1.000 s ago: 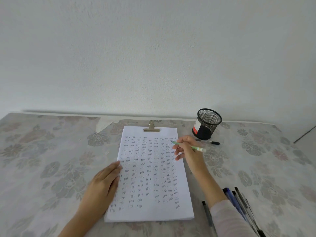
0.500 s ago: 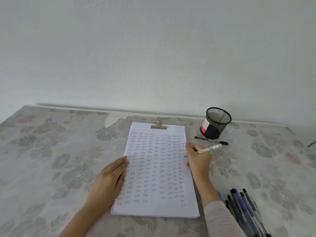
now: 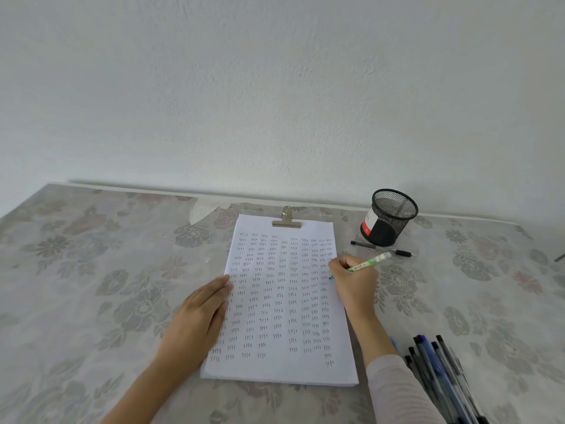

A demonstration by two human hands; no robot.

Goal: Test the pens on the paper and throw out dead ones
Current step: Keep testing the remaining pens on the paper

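A stack of white paper point(image 3: 281, 370) under a metal clip point(image 3: 286, 221) lies on the table, covered with rows of small handwritten marks. My right hand point(image 3: 354, 283) grips a green pen point(image 3: 370, 262) in a writing hold, its tip touching the paper's right edge. My left hand point(image 3: 201, 313) lies flat on the paper's left edge, fingers straight. A bundle of several blue and black pens point(image 3: 440, 371) lies at the lower right. One black pen point(image 3: 382, 248) lies in front of a black mesh pen cup point(image 3: 389, 218).
The table carries a floral cloth point(image 3: 91, 286) and stands against a white wall point(image 3: 275, 87). The mesh cup stands at the back right near the wall. A dark object point(image 3: 560, 257) pokes in at the far right edge.
My right hand turned the green pen from pointing over the page to a writing hold and brought its tip down at the paper's right edge. The camera tilted a little. My left hand stayed.
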